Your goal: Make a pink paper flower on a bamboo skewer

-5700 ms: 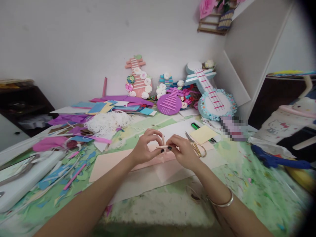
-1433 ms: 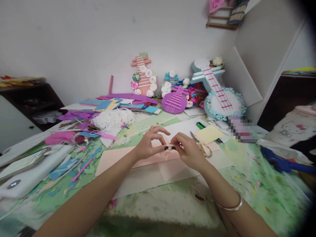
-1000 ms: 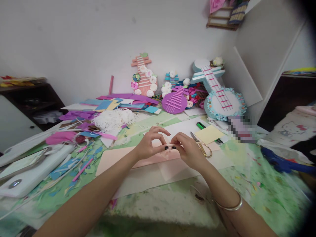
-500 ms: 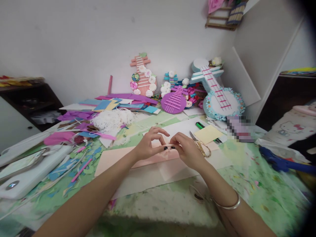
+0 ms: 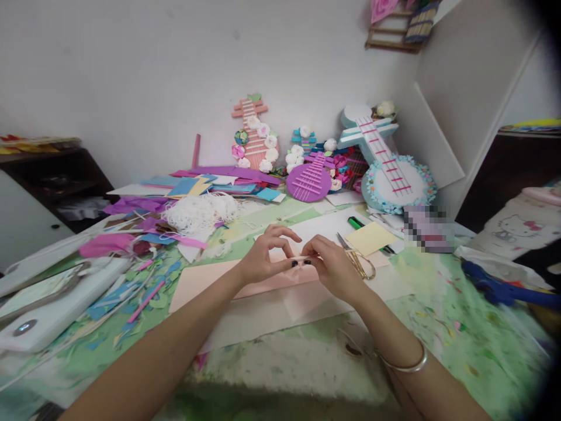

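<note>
Your left hand (image 5: 263, 257) and right hand (image 5: 333, 264) meet just right of the middle of the frame, each with thumb and index finger pinched on a thin, pale pink strip (image 5: 299, 258). The strip lies roughly level between your two dark-nailed thumbs; much of it is hidden by your fingers, so you can't tell its full shape. The other fingers of your left hand arch above the pinch, apart from it.

Under your hands, at the centre of the frame, lies a long peach-coloured paper sheet (image 5: 197, 285), with a larger off-white sheet (image 5: 249, 327) showing below its near edge. Just right of your right hand is a pair of scissors with gold-coloured handles (image 5: 363, 266), partly open, its blades pointing up and left beside a pale yellow rectangle of paper (image 5: 372, 237). A green and black pen-like tool (image 5: 356, 223) runs under that paper. Your right wrist wears a silver-coloured open bangle (image 5: 407, 366).

Farther out, a tangled heap of white string (image 5: 199, 213) sits left of centre among coloured scraps. At the upper middle, a round-bodied purple lute model (image 5: 308, 181) and a peach one with white flowers (image 5: 256, 149) lean near the wall; a pale blue and white one (image 5: 394, 182) stands at upper right. A blue plastic tool (image 5: 495, 283) lies at the right edge.
</note>
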Tool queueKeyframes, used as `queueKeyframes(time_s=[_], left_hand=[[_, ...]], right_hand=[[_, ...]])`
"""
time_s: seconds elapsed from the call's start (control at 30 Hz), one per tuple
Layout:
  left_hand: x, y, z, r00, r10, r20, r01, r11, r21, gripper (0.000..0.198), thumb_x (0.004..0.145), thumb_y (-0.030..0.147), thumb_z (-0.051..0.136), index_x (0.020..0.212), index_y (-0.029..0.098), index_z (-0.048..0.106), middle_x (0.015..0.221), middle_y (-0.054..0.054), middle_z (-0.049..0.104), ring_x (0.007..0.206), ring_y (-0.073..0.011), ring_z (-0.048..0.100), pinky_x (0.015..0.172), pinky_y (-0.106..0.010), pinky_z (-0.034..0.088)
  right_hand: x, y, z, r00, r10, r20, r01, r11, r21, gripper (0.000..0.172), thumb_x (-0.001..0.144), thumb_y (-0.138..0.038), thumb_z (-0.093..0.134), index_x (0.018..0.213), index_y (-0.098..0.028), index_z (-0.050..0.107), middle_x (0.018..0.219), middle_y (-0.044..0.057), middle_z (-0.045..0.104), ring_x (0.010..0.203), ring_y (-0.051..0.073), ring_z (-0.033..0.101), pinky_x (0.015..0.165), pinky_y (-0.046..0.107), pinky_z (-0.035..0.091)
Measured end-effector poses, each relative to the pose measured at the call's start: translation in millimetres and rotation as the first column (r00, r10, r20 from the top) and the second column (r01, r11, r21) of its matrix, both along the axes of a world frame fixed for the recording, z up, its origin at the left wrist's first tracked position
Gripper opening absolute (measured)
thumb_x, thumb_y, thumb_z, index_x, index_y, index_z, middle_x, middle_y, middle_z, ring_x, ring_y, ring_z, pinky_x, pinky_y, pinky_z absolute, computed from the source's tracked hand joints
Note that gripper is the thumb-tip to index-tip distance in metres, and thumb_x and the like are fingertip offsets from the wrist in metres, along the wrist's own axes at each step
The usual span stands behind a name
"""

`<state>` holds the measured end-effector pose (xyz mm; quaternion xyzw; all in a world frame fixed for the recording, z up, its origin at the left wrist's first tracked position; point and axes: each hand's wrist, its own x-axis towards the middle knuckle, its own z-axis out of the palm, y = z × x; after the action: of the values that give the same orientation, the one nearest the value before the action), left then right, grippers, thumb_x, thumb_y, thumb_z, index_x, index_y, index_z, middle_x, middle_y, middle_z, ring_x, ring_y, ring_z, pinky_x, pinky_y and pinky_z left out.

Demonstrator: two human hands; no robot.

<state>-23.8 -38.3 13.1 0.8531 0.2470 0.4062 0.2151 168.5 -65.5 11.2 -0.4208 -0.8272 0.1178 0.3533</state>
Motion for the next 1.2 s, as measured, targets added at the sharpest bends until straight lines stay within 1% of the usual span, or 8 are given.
queueKeyframes(time_s=[0.27, 0.57, 1.2], left_hand=[[-0.2, -0.4, 0.8, 1.000, 0.002, 0.008, -0.002, 1.000, 0.018, 0.015, 0.075, 0.027, 0.065, 0.065, 0.017, 0.060, 0.103, -0.008, 0.063, 0.105, -0.0222, 0.050, 0.096, -0.042, 0.035], [0.1, -0.9, 0.9, 1.000, -0.002, 0.011, 0.002, 1.000, 0.018, 0.014, 0.075, 0.026, 0.065, 0.065, 0.017, 0.060, 0.102, -0.008, 0.063, 0.105, -0.0221, 0.050, 0.095, -0.041, 0.036], [0.8, -0.5, 1.0, 1.000, 0.005, 0.003, -0.005, 1.000, 0.006, 0.015, 0.074, 0.028, 0.066, 0.065, 0.018, 0.061, 0.103, -0.008, 0.063, 0.105, -0.0226, 0.050, 0.095, -0.042, 0.036]], right_hand=[[0.9, 2.3, -3.4, 0.998, 0.033, -0.049, -0.033, 0.999, 0.007, 0.019, 0.075, 0.000, 0.043, 0.074, -0.018, 0.048, 0.078, 0.001, 0.052, 0.070, 0.012, 0.048, 0.060, 0.023, 0.033], [1.5, 2.0, -3.9, 0.999, 0.031, -0.038, -0.030, 0.999, 0.027, 0.020, 0.075, 0.001, 0.042, 0.075, -0.018, 0.048, 0.078, 0.001, 0.052, 0.070, 0.012, 0.049, 0.062, 0.023, 0.035], [0.0, -0.3, 0.6, 0.999, 0.029, -0.044, -0.027, 0.999, 0.026, 0.020, 0.074, 0.001, 0.043, 0.073, -0.018, 0.047, 0.077, 0.001, 0.051, 0.069, 0.012, 0.047, 0.060, 0.024, 0.033]])
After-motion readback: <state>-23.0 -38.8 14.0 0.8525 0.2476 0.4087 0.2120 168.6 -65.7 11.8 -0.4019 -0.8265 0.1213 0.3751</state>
